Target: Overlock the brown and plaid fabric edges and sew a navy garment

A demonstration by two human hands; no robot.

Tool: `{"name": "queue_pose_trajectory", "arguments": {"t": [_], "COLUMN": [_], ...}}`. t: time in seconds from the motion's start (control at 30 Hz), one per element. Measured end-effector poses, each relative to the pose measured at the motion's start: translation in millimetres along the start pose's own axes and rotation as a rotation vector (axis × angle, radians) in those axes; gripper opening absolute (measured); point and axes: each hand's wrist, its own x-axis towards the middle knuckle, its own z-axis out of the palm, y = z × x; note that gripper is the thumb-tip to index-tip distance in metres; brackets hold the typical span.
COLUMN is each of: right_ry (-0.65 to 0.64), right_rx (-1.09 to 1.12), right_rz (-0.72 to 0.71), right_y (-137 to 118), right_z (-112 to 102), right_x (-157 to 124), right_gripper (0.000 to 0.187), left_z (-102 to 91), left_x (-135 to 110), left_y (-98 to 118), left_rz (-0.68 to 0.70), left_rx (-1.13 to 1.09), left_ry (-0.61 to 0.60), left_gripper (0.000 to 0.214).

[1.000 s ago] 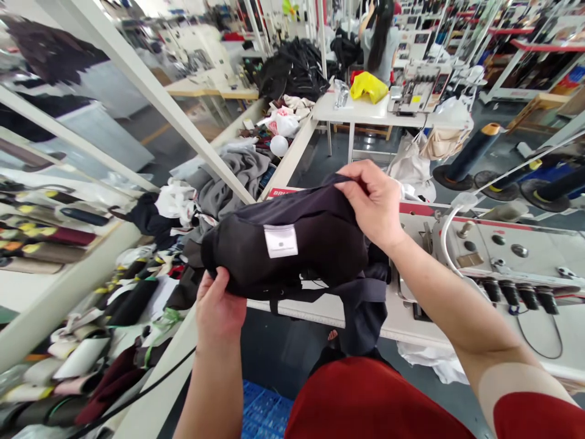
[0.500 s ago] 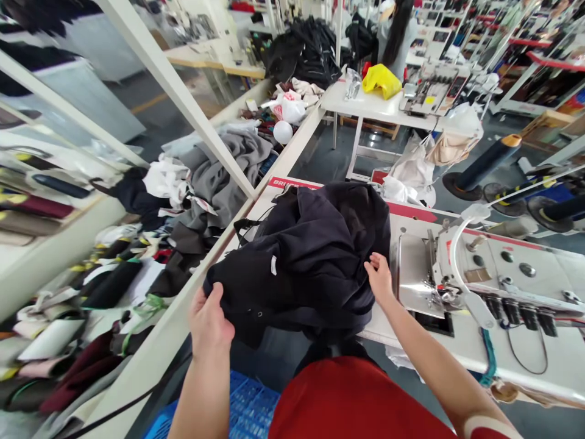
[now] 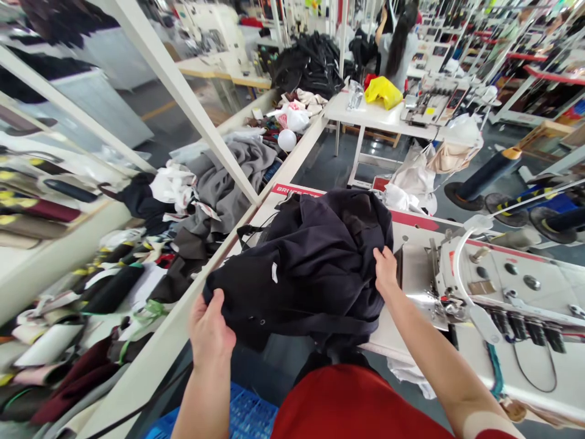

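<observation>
A dark navy and black garment [image 3: 315, 262] lies bunched on the white sewing table [image 3: 411, 323], a small white label on its near fold. My left hand [image 3: 209, 329] grips the garment's near left edge, thumb on top. Over at the garment's right side, my right hand [image 3: 385, 270] pinches the cloth beside the sewing machine [image 3: 493, 286]. Both hands are closed on the fabric.
A long trough at left holds grey cloth [image 3: 228, 183], dark pieces and rolled fabric [image 3: 68, 286]. A white slanted post [image 3: 183, 97] crosses above it. Thread cones [image 3: 484, 171] stand at right. A blue crate [image 3: 247, 414] sits below. A person [image 3: 397, 42] works at a far table.
The garment went from held up in front of me down onto the table. My right hand dropped from its top edge to its right side. The big white label folded out of sight.
</observation>
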Motion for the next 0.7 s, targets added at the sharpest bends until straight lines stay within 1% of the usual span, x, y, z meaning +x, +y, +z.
{"name": "queue_pose_trajectory", "arguments": {"t": [0.13, 0.2, 0.23, 0.27, 0.3, 0.37, 0.43, 0.47, 0.5, 0.53, 0.57, 0.63, 0.7], "right_ry": [0.053, 0.034, -0.011, -0.090, -0.213, -0.566, -0.944, -1.084, -1.177, -1.218, -1.226, -1.185, -1.147], "right_rx": [0.155, 0.271, 0.316, 0.331, 0.300, 0.118, -0.077, -0.161, -0.237, -0.305, -0.363, -0.429, -0.425], "right_rz": [-0.113, -0.187, -0.221, -0.254, -0.288, -0.386, -0.522, -0.583, -0.624, -0.639, -0.627, -0.556, -0.477], "right_y": [-51, -78, -90, -102, -112, -123, -121, -116, -108, -98, -88, -71, -61], "right_z": [-1, -5, -7, -10, -12, -13, -11, -9, -7, -6, -6, -7, -12], "right_x": [10, 2, -6, -18, -32, -63, -92, -105, -115, -122, -127, -131, -130], "right_gripper": [0.025, 0.026, 0.025, 0.024, 0.021, 0.019, 0.022, 0.022, 0.020, 0.017, 0.015, 0.015, 0.015], "left_z": [5.6, 10.4, 13.3, 16.5, 20.0, 27.8, 35.3, 38.3, 40.6, 41.8, 42.0, 39.8, 35.9], "left_x": [-6, -14, -20, -28, -36, -55, -73, -81, -86, -91, -93, -94, -91], "left_y": [10, 16, 18, 19, 19, 12, 0, -8, -15, -23, -29, -39, -44], "left_rz": [0.003, -0.046, -0.093, -0.153, -0.225, -0.387, -0.496, -0.524, -0.543, -0.561, -0.581, -0.630, -0.662], "left_rx": [0.007, 0.007, 0.006, 0.010, 0.023, 0.069, 0.118, 0.134, 0.145, 0.153, 0.161, 0.178, 0.189], "left_ry": [-0.031, -0.071, -0.110, -0.160, -0.222, -0.402, -0.612, -0.685, -0.729, -0.737, -0.721, -0.660, -0.590], "left_gripper": [0.032, 0.036, 0.039, 0.044, 0.048, 0.051, 0.044, 0.039, 0.035, 0.033, 0.032, 0.035, 0.040]}}
